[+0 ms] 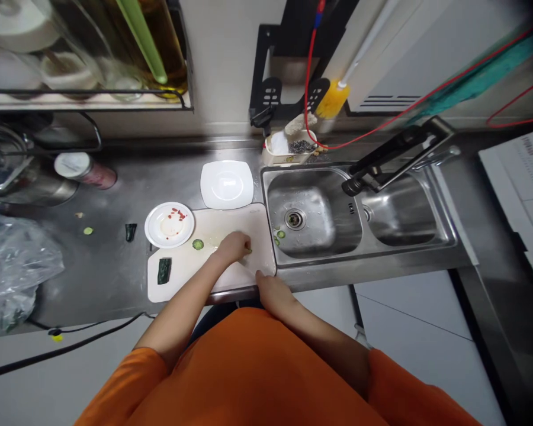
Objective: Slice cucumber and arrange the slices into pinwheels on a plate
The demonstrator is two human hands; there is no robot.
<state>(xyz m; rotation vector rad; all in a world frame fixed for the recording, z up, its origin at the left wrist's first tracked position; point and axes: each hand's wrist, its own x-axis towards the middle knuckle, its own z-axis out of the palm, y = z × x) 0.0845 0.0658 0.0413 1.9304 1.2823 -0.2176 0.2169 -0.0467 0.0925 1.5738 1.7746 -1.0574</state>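
Observation:
A white cutting board [231, 278] lies at the counter's front edge. Over its right half, my left hand [234, 245] is closed, with a small greenish bit showing at its fingertips; what it holds is mostly hidden. My right hand [274, 291] grips the board's front right edge, thumb on top and the other fingers out of sight. A dark green cucumber piece [164, 271] lies on the board's left part, and a cucumber slice [198, 244] near its middle. At its back left is a round white plate [169, 225] with red bits.
Behind the board stands a square white dish [227, 184]. A double sink [313, 210] is to the right, with several green slices in its left basin and a black faucet [382, 157]. On the left are cucumber ends [130, 232], a canister [85, 170] and a plastic bag [18, 260].

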